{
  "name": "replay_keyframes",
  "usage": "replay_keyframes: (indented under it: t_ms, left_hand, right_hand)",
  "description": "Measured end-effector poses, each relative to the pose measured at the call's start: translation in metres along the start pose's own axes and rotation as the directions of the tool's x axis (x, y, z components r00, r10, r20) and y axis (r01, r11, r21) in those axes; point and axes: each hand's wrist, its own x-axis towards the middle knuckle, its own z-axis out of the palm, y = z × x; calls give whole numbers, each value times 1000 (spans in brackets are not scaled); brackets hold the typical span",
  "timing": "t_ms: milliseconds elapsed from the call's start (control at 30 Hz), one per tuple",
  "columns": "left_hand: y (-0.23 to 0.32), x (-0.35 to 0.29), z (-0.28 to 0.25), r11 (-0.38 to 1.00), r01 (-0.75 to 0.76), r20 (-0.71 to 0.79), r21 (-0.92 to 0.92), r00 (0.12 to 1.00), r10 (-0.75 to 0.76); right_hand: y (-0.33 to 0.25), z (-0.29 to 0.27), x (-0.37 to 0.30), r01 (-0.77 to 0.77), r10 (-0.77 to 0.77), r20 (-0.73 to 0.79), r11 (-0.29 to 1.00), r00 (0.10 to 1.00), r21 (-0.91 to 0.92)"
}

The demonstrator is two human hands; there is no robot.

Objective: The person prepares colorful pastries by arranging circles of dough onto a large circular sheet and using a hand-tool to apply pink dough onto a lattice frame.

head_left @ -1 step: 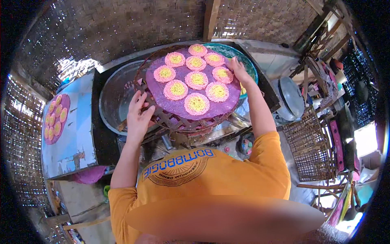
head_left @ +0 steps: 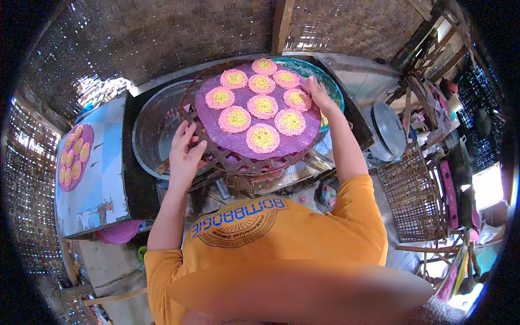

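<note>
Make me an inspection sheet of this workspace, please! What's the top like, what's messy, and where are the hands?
Surface: light-blue tabletop at left, paint peeling; dark counter with metal basin and green basin.
Job's things: ten pink-and-yellow rounds on a purple sheet, which lies over a woven rack.
Clutter: grey pot and wicker basket at right; second purple sheet with similar rounds on the tabletop.
Left hand: at the rack's left edge; grip unclear.
Right hand: at the sheet's right edge; grip unclear.
Cables: nothing seen.
Surroundings: woven walls, wooden post.
</note>
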Motion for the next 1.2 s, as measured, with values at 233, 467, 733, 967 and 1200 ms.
replay_keyframes:
  t_ms: [233,467,733,967,1200]
  left_hand:
    - [13,-6,-3,995,91,7,-34,996,-90]
    - [9,-12,-12,990,47,-6,-134,999,-48]
    - [-5,-15,-25,1000,17,-16,22,1000,-17]
    - [-5,-19,-26,1000,19,-33,-25,999,-20]
    - [4,-18,-27,997,56,-20,-48,998,-57]
  right_hand:
    - [-6,9,17,-32,32,-15,999,999,-24]
    - [0,-2,26,-74,65,-51,976,997,-207]
    - [-2,1,20,-74,80,46,991,996,-114]
    - [2,4,35,-79,92,69,983,993,-164]
    - [29,1,52,24,-13,86,991,996,-133]
